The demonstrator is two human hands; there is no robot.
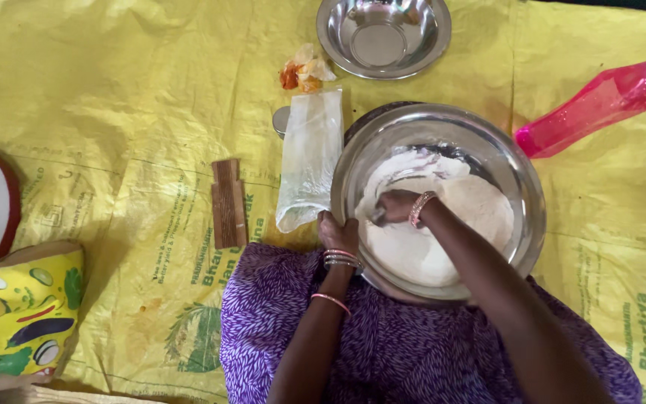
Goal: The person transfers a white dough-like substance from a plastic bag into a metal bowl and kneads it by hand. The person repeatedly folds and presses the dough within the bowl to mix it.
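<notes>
A large steel bowl (521, 179) rests against my lap, holding a mound of white flour (480, 209). My left hand (337, 233) grips the bowl's near left rim. My right hand (395, 206) is down in the flour with its fingers curled into it, bangles at the wrist. Whether it holds anything besides flour is hidden.
A smaller empty steel bowl (383, 34) sits at the top. A pink plastic bottle (600, 101) lies at the right. A clear plastic bag (309, 157), an orange wrapper (304, 73), a brown wooden piece (228, 202) and a printed cushion (16, 314) lie on the yellow sheet (114, 97).
</notes>
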